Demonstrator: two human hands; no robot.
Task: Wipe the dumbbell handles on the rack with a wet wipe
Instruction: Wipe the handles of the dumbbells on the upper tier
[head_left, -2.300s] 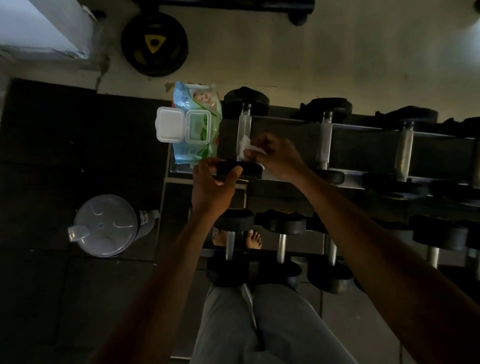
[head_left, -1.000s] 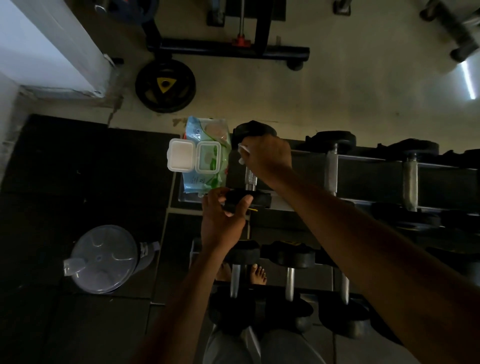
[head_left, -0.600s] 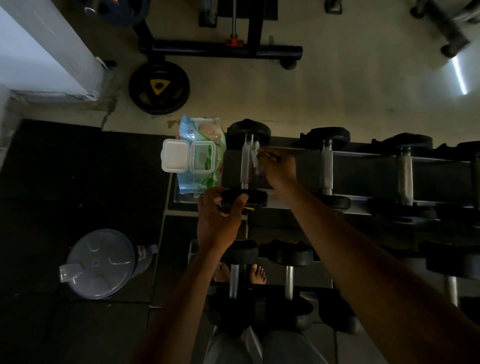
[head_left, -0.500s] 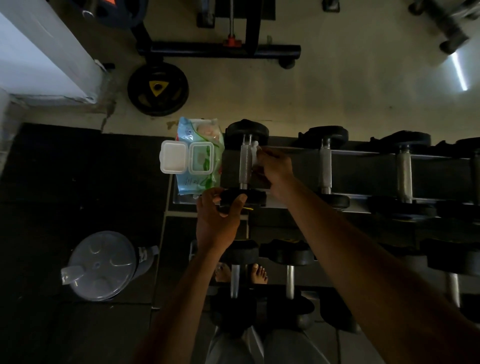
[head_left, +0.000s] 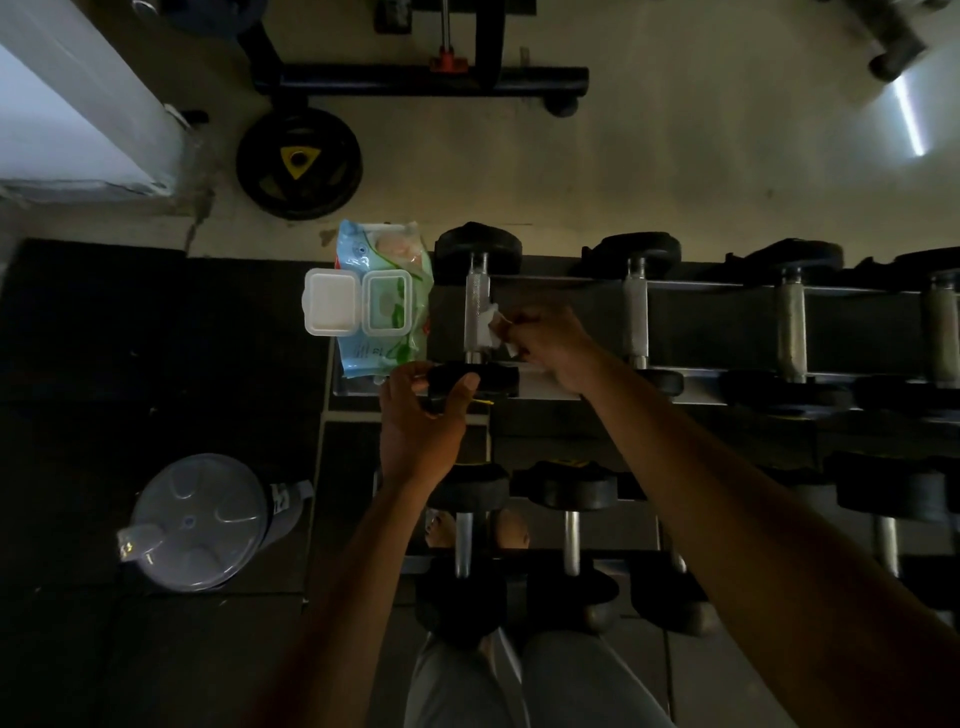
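The leftmost dumbbell on the top shelf has a knurled silver handle (head_left: 477, 314) between two black heads. My left hand (head_left: 420, 415) grips its near head (head_left: 493, 378). My right hand (head_left: 550, 345) pinches a white wet wipe (head_left: 492, 328) against the right side of that handle, near its lower half. The wipes pack (head_left: 384, 306) lies left of this dumbbell on the rack (head_left: 727, 291), its white lid flipped open. More dumbbell handles (head_left: 636, 314) line the shelf to the right.
A lower shelf holds several more dumbbells (head_left: 570, 525) close to my legs. A round grey lidded container (head_left: 200, 522) stands on the dark mat at left. A black weight plate (head_left: 298, 163) and a bench frame (head_left: 415, 78) lie on the floor beyond the rack.
My right hand slid the wipe down the handle from its far end toward the near head. My left hand kept its hold on the near head.
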